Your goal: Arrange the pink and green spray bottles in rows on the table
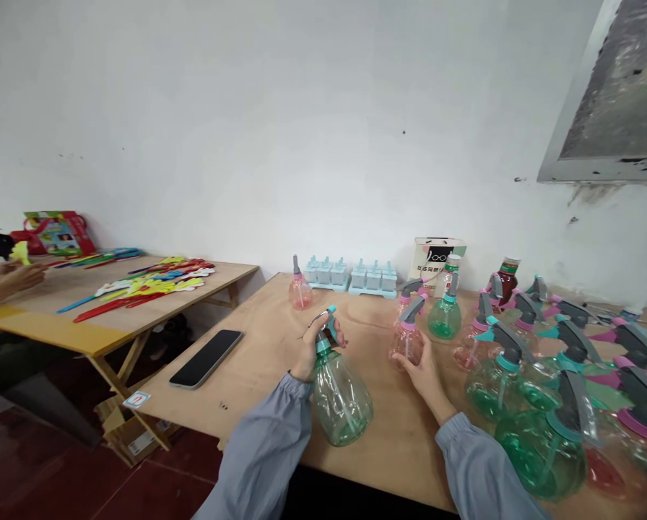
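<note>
My left hand (313, 348) is closed around the neck and teal-grey trigger head of a clear green spray bottle (341, 399), which tilts toward me over the wooden table (258, 361). My right hand (422, 370) is wrapped around the underside of a pink spray bottle (406, 339) with a grey trigger, standing upright in the middle of the table. Both forearms wear grey sleeves.
Several green and pink spray bottles (562, 390) crowd the table's right side. A black phone (206, 358) lies at the left edge. Blue popsicle moulds (350, 276), a small box (437, 261) and a dark bottle (506, 279) stand along the wall. Another person's hand (9, 278) rests on a second table with colourful sticks (139, 283).
</note>
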Available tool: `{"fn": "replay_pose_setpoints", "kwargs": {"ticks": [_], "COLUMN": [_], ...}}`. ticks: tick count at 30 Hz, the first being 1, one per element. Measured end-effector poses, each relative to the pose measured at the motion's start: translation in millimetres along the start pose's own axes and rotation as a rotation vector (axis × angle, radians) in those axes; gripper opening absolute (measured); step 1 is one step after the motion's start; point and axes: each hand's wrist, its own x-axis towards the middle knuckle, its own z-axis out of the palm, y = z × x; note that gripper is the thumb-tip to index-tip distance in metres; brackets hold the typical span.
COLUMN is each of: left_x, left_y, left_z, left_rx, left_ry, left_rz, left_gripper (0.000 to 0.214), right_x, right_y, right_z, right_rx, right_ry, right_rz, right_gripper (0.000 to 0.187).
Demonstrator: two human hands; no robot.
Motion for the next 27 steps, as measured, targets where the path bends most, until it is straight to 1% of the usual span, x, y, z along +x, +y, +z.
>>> {"fn": "replay_pose_setpoints", "kwargs": {"ticks": [3, 6, 8, 10, 12, 13, 14, 15, 16, 17, 18, 19, 20, 21, 22, 23, 24, 25, 26, 27], "left_x": [-2.8, -4.2, -3.4, -1.1, 2.5, 4.6, 6.9, 9.3, 11.7, 14.2, 16.9, 20.0, 23.9, 28.8, 34.9, 42.4, 51.3, 61.4, 72.3, 83.9], "left_y": [-2.8, -8.0, -13.9, -22.8, -35.8, -43.7, -52.3, -61.0, -69.1, -76.0, -80.7, -82.6, -81.2, -76.4, -68.3, -57.4, -44.4, -30.1, -15.4, -1.2], "left_z": [6.1, 13.0, 18.9, 27.1, 38.8, 46.0, 53.6, 61.3, 68.4, 73.8, 76.7, 76.1, 71.2, 61.7, 47.7, 29.7, 8.7, -13.8, -36.4, -57.8], "left_rx": [0.053, 0.101, 0.219, 0.383, 0.515, 0.552, 0.572, 0.579, 0.573, 0.564, 0.556, 0.547, 0.536, 0.52, 0.505, 0.489, 0.502, 0.546, 0.58, 0.605], "left_ry": [-0.022, -0.006, 0.03, 0.038, 0.031, 0.03, 0.033, 0.032, 0.03, 0.018, -0.015, -0.079, -0.18, -0.289, -0.364, -0.427, -0.304, -0.047, 0.116, 0.24], "left_rz": [0.115, 0.155, 0.178, 0.245, 0.294, 0.296, 0.287, 0.274, 0.264, 0.259, 0.26, 0.263, 0.26, 0.241, 0.212, 0.165, 0.124, 0.101, 0.108, 0.119], "left_gripper": [0.041, 0.041, 0.043, 0.04, 0.035, 0.036, 0.04, 0.046, 0.055, 0.064, 0.073, 0.081, 0.086, 0.089, 0.089, 0.084, 0.073, 0.059, 0.047, 0.041], "right_x": [2.2, 5.3, 6.2, 4.1, -1.6, -5.7, -10.3, -15.1, -19.8, -24.0, -27.4, -29.9, -31.5, -32.2, -32.3, -31.9, -31.5, -31.1, -31.1, -31.5], "right_y": [2.5, 1.3, -4.4, -14.1, -25.2, -30.2, -34.3, -37.3, -39.0, -39.7, -39.5, -38.5, -37.2, -35.6, -34.0, -32.5, -31.2, -30.0, -28.9, -27.9], "right_z": [2.2, 3.8, 1.8, -3.6, -10.5, -13.4, -15.3, -16.0, -15.3, -13.6, -11.4, -9.3, -7.8, -7.4, -8.2, -10.2, -12.9, -16.0, -19.0, -21.5], "right_rx": [-0.012, -0.031, -0.067, -0.11, -0.113, -0.088, -0.05, -0.007, 0.03, 0.053, 0.061, 0.057, 0.051, 0.048, 0.047, 0.049, 0.052, 0.058, 0.064, 0.071], "right_ry": [0.02, 0.002, 0.013, 0.082, 0.141, 0.124, 0.065, -0.03, -0.141, -0.246, -0.33, -0.383, -0.404, -0.401, -0.387, -0.37, -0.353, -0.343, -0.342, -0.345], "right_rz": [-0.026, -0.028, -0.021, -0.036, -0.118, -0.184, -0.249, -0.296, -0.314, -0.299, -0.26, -0.213, -0.173, -0.146, -0.129, -0.119, -0.111, -0.105, -0.099, -0.094], "right_gripper": [0.088, 0.091, 0.093, 0.089, 0.085, 0.086, 0.09, 0.097, 0.103, 0.106, 0.103, 0.096, 0.088, 0.08, 0.076, 0.075, 0.076, 0.077, 0.077, 0.075]}}
